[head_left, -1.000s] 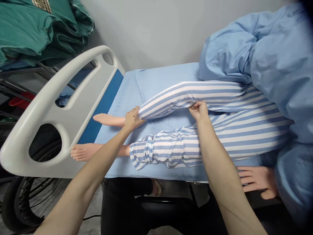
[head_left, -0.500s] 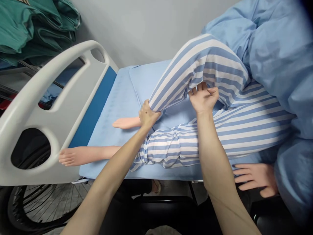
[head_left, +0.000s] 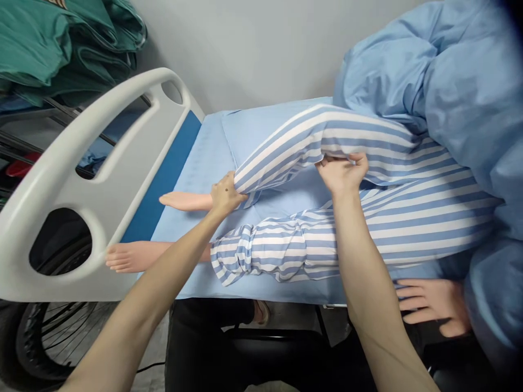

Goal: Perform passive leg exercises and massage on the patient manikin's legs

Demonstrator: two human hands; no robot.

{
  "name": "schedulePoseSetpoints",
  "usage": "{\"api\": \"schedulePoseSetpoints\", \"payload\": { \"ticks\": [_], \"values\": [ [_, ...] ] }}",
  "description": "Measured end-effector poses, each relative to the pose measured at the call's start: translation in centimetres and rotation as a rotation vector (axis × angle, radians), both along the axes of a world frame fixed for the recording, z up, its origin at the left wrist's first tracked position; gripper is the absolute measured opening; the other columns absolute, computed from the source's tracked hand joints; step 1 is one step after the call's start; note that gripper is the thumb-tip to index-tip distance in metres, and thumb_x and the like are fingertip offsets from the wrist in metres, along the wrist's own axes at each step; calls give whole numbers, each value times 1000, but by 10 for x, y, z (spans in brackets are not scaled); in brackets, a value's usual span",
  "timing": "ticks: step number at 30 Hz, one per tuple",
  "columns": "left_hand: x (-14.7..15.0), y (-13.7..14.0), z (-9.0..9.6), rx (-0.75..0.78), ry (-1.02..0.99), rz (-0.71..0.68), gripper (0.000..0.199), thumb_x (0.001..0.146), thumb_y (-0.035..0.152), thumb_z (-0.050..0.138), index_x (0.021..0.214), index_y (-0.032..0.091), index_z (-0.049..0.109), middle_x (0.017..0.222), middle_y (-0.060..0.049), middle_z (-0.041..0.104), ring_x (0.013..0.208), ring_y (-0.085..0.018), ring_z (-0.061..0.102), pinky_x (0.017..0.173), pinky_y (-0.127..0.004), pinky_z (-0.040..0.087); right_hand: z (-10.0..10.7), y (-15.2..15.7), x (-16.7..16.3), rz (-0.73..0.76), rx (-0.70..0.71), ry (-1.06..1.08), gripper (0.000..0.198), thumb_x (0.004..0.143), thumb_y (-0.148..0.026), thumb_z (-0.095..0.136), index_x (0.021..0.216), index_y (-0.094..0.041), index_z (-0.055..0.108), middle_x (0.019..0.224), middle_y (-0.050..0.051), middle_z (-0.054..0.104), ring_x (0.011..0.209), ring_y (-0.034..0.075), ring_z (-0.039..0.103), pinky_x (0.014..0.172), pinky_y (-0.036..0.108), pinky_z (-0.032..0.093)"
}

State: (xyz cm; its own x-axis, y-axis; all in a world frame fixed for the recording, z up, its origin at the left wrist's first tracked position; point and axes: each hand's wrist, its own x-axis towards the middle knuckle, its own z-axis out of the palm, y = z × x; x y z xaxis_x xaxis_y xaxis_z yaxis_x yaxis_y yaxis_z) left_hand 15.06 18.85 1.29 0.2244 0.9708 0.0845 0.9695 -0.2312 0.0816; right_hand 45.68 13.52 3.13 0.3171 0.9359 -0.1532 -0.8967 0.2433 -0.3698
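Observation:
A manikin's far leg [head_left: 286,144], in blue-and-white striped trousers, is slightly bent with its knee raised off the bed. My left hand [head_left: 226,195] is closed round this leg just above the bare far foot [head_left: 186,201], at the trouser hem. Palm up, my right hand [head_left: 342,173] supports the leg from below behind the knee; its fingertips are hidden under the cloth. The near leg [head_left: 281,247] lies stretched out on the bed, its trouser end bunched above the bare near foot [head_left: 133,256].
The bed has a light blue sheet [head_left: 196,163] and a white footboard [head_left: 134,147] at left. A bunched blue quilt [head_left: 461,81] covers the manikin's upper part, and a manikin hand [head_left: 435,305] sticks out. A wheel [head_left: 53,337] and green cloth [head_left: 61,49] are beyond the footboard.
The far leg has straightened: its knee has come down and its foot has slid left toward the footboard. My left hand has moved left with the ankle; my right hand stays under the knee.

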Motion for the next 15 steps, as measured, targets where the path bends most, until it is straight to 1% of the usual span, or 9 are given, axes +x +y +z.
{"api": "schedulePoseSetpoints", "payload": {
  "ticks": [2, 4, 6, 8, 11, 15],
  "values": [
    [-20, 4, 5, -9, 75, -10, 64, 74, 40, 63, 132, 21, 43, 124, -12, 63, 115, -34, 57, 93, -43, 42, -6, 5, -6, 17, -98, -32, 9, 76, -33, 49, 76, -24, 49, 74, 2, 62, 87, 20, 65, 77, 37, 56],
    [-39, 9, 10, 3, 159, -32, 61, 75, 37, 61, 131, 20, 45, 125, -14, 62, 116, -35, 55, 96, -44, 39, -14, 11, -12, 21, -248, -54, 8, 75, -31, 51, 78, -24, 49, 75, 0, 62, 83, 19, 65, 71, 34, 57],
    [-53, 13, 14, 16, 245, -88, 60, 75, 34, 61, 131, 19, 46, 125, -15, 62, 116, -36, 55, 98, -46, 36, -22, 17, -17, 37, -386, -59, 8, 73, -28, 51, 81, -24, 50, 75, 0, 63, 80, 19, 65, 65, 33, 57],
    [-61, 17, 14, 21, 306, -149, 61, 75, 33, 61, 132, 18, 46, 123, -17, 62, 115, -37, 55, 98, -47, 36, -29, 22, -20, 58, -492, -60, 10, 72, -26, 50, 82, -24, 51, 76, -1, 64, 78, 18, 65, 61, 32, 58],
    [-63, 21, 9, 8, 332, -178, 60, 77, 35, 59, 133, 18, 45, 120, -16, 63, 113, -37, 56, 95, -47, 36, -38, 24, -22, 64, -573, -68, 12, 71, -24, 51, 83, -24, 52, 76, -1, 64, 75, 18, 65, 58, 29, 57],
    [-60, 23, -7, -29, 335, -164, 62, 76, 34, 59, 135, 19, 44, 123, -17, 62, 114, -37, 56, 95, -45, 36, -49, 26, -21, 86, -594, -112, 14, 70, -26, 53, 84, -23, 51, 76, 0, 64, 72, 17, 64, 58, 30, 58]
  ]
}}
